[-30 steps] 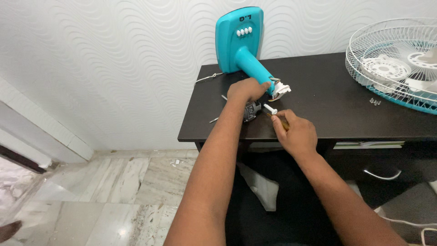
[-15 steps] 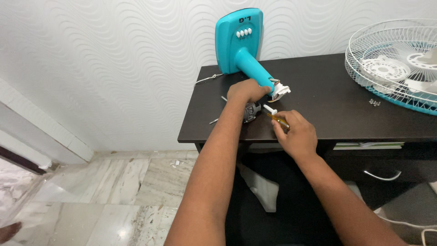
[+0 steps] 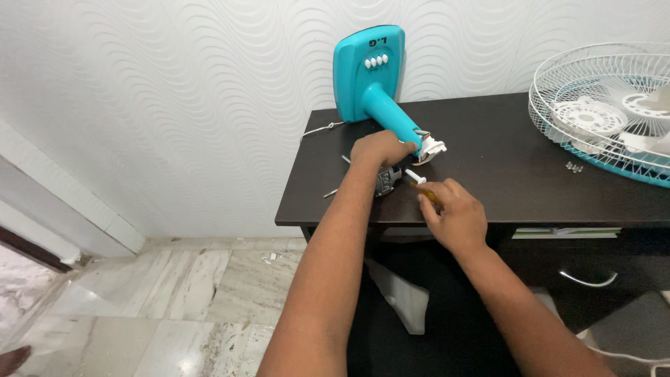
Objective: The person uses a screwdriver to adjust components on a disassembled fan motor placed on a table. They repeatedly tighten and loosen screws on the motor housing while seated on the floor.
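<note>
A turquoise fan stand (image 3: 373, 84) lies tipped on the dark desk (image 3: 502, 174), its base against the wall and its neck pointing toward me. My left hand (image 3: 380, 149) grips the end of the neck, beside a white fitting (image 3: 431, 148). Just below that hand rests a dark grey part (image 3: 386, 180). My right hand (image 3: 453, 215) holds a small screwdriver with a yellow handle (image 3: 427, 195), its white tip pointing up toward the neck's end.
A white and turquoise fan grille (image 3: 607, 112) with the blade hub lies at the desk's right end. Small screws (image 3: 574, 167) sit near it. A thin cable (image 3: 317, 130) trails off the desk's left edge. Marble floor lies below left; a drawer handle (image 3: 587, 281) shows under the desk.
Hardly anything has changed: both hands stay at the end of the fan neck, with the right hand shifted only slightly.
</note>
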